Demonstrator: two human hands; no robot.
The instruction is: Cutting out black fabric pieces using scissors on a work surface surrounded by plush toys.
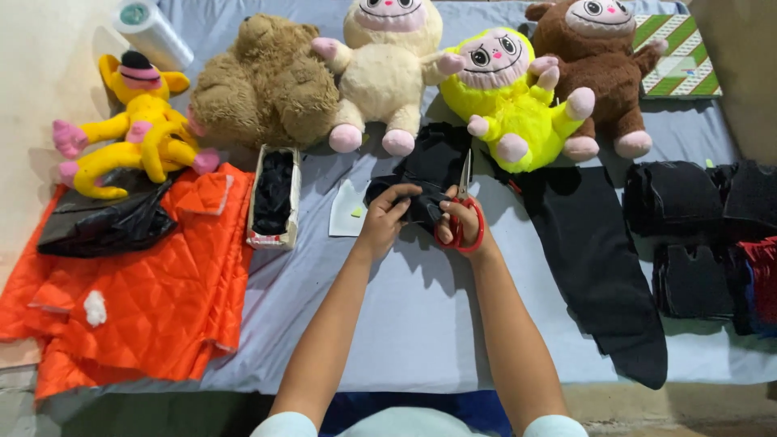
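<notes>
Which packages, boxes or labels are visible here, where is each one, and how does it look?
Flat box: top right, behind the brown plush; rectangular, green and white diagonal stripes.
Open carton: left of the left hand; narrow, whitish, filled with black pieces.
Roll: top left corner; white cylinder, teal end.

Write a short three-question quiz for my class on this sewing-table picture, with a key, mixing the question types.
1. True or false: the right hand has its fingers through the handles of the red-handled scissors.
2. Multiple choice: what does the left hand grip? A) a yellow plush toy B) a piece of black fabric C) the orange quilted cloth
3. Fill in: the narrow box of black pieces lies between the orange quilted cloth and the white ____.

Key
1. True
2. B
3. paper sheet
</notes>
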